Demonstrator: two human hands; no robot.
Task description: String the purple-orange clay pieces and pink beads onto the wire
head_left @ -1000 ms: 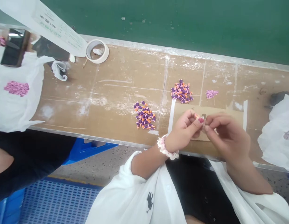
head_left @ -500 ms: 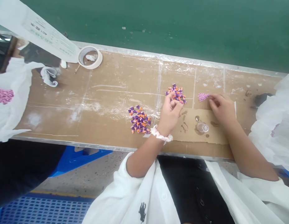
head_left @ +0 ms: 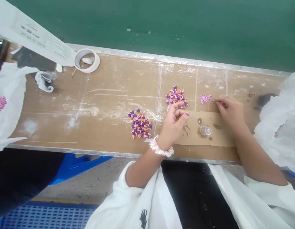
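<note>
My left hand (head_left: 174,124), with a white scrunchie on the wrist, is curled with thumb and fingertips together in front of a pile of small purple and orange figures (head_left: 176,95). Whatever lies between its fingertips is hidden. To the right, my right hand (head_left: 229,109) has thumb and forefinger pinched just beside a small heap of tiny pink pieces (head_left: 205,99). Something very small shows at those fingertips, too small to name. Between and below the hands, a small clear cup (head_left: 205,129) sits on a piece of cardboard (head_left: 220,141) with wet-looking stains.
Another group of purple and orange figures (head_left: 139,124) lies left of my left hand. A tape roll (head_left: 97,65) stands near a white printed box (head_left: 42,35). White plastic bags with pink pieces lie at the left (head_left: 16,92) and right (head_left: 276,152). A green surface (head_left: 161,19) borders the back.
My left hand has drawn back slightly toward me from the far pile of figures. My right hand has pulled a little away from the pink heap. The view has shifted slightly.
</note>
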